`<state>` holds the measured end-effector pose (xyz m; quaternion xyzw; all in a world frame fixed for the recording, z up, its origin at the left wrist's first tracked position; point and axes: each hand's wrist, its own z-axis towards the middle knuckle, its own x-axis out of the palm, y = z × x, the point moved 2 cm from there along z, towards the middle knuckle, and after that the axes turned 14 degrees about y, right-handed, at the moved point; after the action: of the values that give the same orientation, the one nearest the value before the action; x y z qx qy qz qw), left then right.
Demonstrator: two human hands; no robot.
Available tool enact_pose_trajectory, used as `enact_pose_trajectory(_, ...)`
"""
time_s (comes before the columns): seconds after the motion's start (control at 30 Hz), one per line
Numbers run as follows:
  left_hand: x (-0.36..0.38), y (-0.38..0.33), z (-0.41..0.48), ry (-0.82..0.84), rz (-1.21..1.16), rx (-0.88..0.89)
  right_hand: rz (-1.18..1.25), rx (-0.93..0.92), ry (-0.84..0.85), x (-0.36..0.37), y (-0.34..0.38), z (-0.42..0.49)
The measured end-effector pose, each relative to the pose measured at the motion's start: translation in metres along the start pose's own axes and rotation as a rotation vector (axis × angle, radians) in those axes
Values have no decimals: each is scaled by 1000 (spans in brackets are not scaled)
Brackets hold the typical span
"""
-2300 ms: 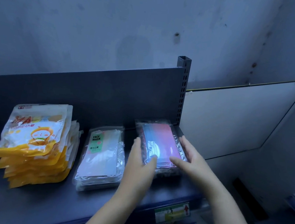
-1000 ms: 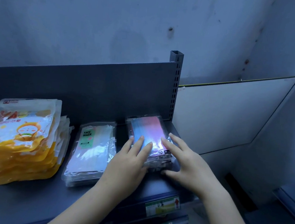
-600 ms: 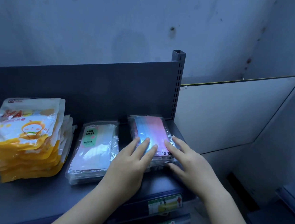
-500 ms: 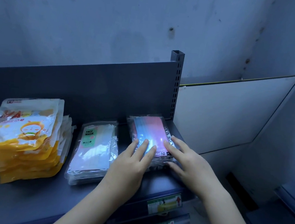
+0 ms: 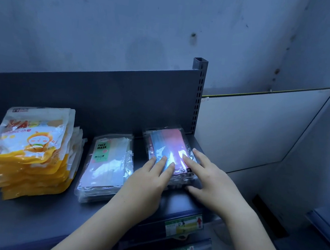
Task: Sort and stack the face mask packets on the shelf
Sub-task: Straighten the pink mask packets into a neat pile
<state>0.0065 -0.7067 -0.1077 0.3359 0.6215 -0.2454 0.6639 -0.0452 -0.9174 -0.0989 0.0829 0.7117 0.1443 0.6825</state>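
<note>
Three piles of mask packets lie on the dark shelf (image 5: 34,219). At the right end is a stack of clear packets holding blue and pink masks (image 5: 168,145). My left hand (image 5: 147,184) lies flat on its near left part, fingers spread. My right hand (image 5: 211,179) rests palm down on its near right edge, thumb against the front of the stack. Neither hand grips anything. In the middle sits a stack of clear "FACE MASK" packets (image 5: 107,163). A leaning pile of yellow and white cartoon packets (image 5: 32,150) is at the left.
The shelf's dark back panel (image 5: 103,100) ends at a slotted upright post (image 5: 199,96) just behind the right stack. A white board (image 5: 254,132) leans against the wall to the right. Price labels (image 5: 184,225) run along the shelf's front edge, with lower shelves beneath.
Both hands slid from gripping the sides of the blue and pink stack to lying flat on its near top. They have hardly moved in the last half second.
</note>
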Motion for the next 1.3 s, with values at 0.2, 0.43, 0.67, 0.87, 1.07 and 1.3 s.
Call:
enact_pose_trajectory(0.2,-11,2,6,-2,-3,18,57,-9,-28,0,-5,5)
enact_pose_trajectory(0.43,-7,2,11,-23,-47,10,185,27,72,-1,-4,-2)
enact_pose_trajectory(0.67,-3,0,13,-314,-643,-97,658,66,30,4,8,9)
enact_pose_trajectory(0.87,-13,-7,25,-191,-1467,-490,1003,249,-68,-5,1,38)
enact_pose_trajectory(1.07,19,4,38,-126,-1726,-614,1024,247,32,8,12,45)
enact_pose_trajectory(1.3,20,4,35,-151,-1757,-580,1053,277,10,9,12,47)
